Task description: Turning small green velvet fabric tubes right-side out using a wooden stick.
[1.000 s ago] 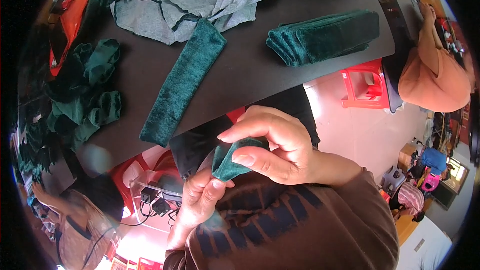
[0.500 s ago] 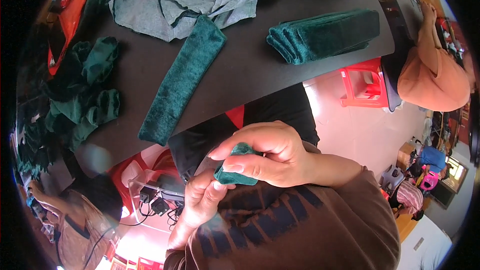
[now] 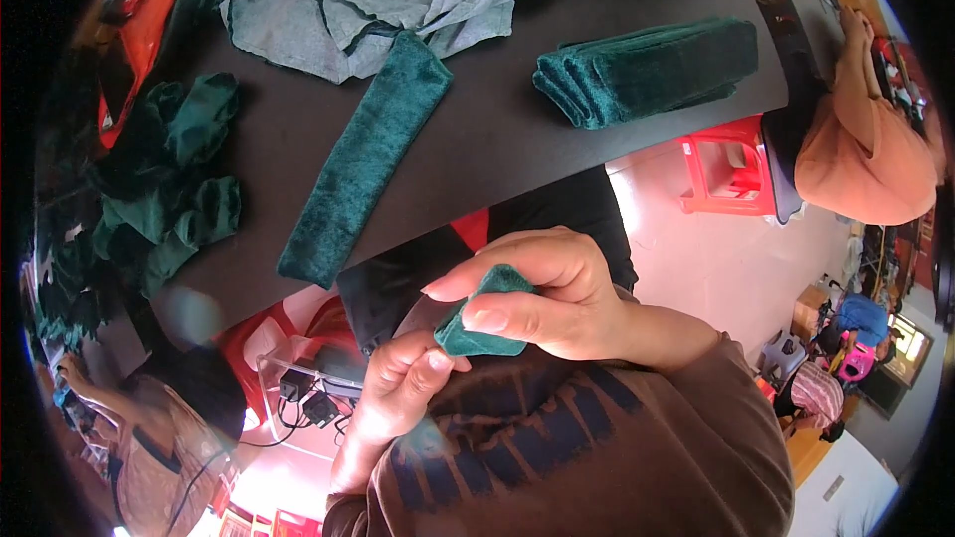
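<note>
A small, bunched piece of green velvet fabric (image 3: 487, 330) is held between my two hands, in front of my chest and below the table edge. My left hand (image 3: 406, 380) pinches its lower left corner between thumb and fingers. From the right, my right hand (image 3: 557, 298) grips the same piece, thumb in front and fingers curled over the top. Part of the fabric is hidden inside that hand. Beyond my hands, a flat green velvet strip (image 3: 366, 159) lies slantwise on the dark table (image 3: 477, 139).
To the right lies a stack of folded green velvet strips (image 3: 647, 70). Grey-backed cloth pieces (image 3: 398, 0) are heaped at the far side, and crumpled green velvet (image 3: 169, 179) is at left. Red stools (image 3: 731, 169) and a seated person in orange (image 3: 860, 154) are right of the table.
The green velvet piece has risen slightly and turned in my fingers. My right hand has shifted a little up, with its fingers spread wider from the thumb; the left keeps its pinch.
</note>
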Motion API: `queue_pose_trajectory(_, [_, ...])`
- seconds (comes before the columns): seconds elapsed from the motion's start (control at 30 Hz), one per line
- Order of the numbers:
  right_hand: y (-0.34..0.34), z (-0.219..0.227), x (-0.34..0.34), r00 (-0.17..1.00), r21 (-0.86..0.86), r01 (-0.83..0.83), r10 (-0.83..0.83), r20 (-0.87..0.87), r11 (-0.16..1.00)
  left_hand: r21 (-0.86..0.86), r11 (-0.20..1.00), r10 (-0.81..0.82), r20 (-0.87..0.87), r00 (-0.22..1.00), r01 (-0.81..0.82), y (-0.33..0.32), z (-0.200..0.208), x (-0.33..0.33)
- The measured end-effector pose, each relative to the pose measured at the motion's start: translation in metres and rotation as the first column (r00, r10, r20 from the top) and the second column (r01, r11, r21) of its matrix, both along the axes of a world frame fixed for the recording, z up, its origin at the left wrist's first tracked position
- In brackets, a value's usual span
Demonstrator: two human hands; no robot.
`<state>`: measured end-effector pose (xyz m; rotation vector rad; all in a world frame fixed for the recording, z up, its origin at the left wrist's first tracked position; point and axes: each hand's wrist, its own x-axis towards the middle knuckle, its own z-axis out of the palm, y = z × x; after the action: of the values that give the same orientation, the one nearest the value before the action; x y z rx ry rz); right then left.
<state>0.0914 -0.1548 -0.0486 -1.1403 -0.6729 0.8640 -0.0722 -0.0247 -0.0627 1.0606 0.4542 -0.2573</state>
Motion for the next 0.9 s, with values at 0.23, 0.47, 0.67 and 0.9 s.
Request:
queue_pose_trajectory(0.23, [0.003, -0.010, -0.008, 0.992, 0.035, -0.040, 0.044, -0.118, 0.999, 0.260, 0.961, 0.062, 0.129, 0.990, -0.094, -0.011, -0.010, -0.001])
queue_pose_trajectory(0.47, [0.008, -0.017, -0.014, 0.997, 0.044, -0.070, 0.071, -0.021, 0.997, 0.131, 0.975, 0.155, 0.183, 0.971, -0.180, -0.017, -0.017, -0.002])
queue_pose_trajectory(0.67, [0.006, -0.018, -0.013, 0.997, -0.001, -0.075, 0.074, -0.010, 0.997, 0.082, 0.979, 0.173, 0.148, 0.974, -0.187, -0.017, -0.015, -0.003])
queue_pose_trajectory(0.9, [0.006, -0.014, -0.001, 0.936, 0.070, 0.146, -0.161, 0.314, 0.987, 0.207, 0.970, 0.112, 0.092, 0.989, -0.129, -0.011, -0.011, 0.000])
